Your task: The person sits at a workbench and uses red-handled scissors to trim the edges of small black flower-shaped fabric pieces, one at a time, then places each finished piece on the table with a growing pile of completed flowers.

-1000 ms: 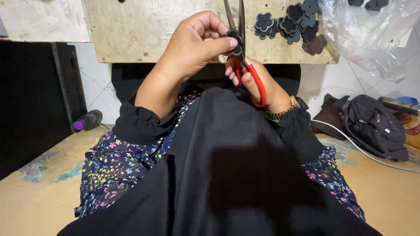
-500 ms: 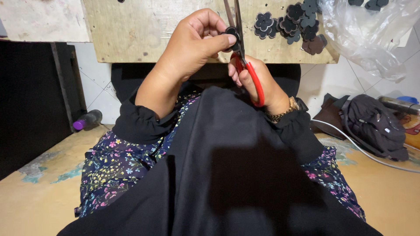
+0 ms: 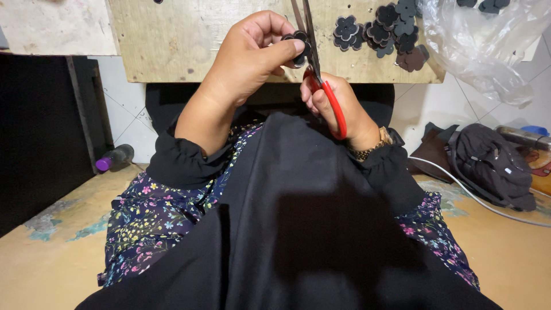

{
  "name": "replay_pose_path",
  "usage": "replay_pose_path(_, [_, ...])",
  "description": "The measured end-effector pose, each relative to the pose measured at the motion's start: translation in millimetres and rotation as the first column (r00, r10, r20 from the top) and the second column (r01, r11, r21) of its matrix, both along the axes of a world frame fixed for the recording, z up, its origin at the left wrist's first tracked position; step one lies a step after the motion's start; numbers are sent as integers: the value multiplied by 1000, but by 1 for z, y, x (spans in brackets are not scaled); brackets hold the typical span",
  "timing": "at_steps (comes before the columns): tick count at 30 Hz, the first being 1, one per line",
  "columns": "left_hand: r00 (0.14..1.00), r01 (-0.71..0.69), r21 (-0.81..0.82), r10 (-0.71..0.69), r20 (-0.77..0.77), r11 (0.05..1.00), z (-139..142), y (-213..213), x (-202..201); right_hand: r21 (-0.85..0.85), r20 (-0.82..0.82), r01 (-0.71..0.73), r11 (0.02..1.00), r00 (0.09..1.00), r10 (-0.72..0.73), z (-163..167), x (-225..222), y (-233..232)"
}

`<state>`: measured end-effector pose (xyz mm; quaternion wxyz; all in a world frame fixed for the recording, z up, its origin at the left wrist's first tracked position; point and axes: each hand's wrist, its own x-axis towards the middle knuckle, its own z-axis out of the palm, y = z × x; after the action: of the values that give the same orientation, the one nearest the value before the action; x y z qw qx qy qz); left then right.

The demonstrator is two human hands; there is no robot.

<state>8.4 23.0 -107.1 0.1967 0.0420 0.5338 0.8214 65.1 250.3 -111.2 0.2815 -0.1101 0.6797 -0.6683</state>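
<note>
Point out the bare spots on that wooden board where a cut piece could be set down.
The wooden board is bare on its left half, between its left edge and the left hand. The right end is crowded: a pile of dark flower shapes and a clear plastic bag. The right hand holds red-handled scissors between the two.

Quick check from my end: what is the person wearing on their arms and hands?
Both hands are bare, no gloves. The left hand and right hand come out of black sleeves gathered at the cuffs. A gold-toned bracelet sits on the right wrist.
</note>
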Motion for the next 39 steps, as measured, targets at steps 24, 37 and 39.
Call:
replay_pose_path(24, [999, -4, 0, 4, -51, 1000, -7, -4, -1, -107, 40, 169, 980, 985, -166, -24, -4, 6])
replay_pose_path(37, [993, 18, 93, -28, 111, 995, -1, -13, -2, -196, 88, 189, 962, 981, -175, -27, -5, 7])
replay_pose_path(39, [994, 3, 66, -10, 111, 998, -3, -12, -2, -190, 72, 187, 964, 982, -177, -27, -5, 7])
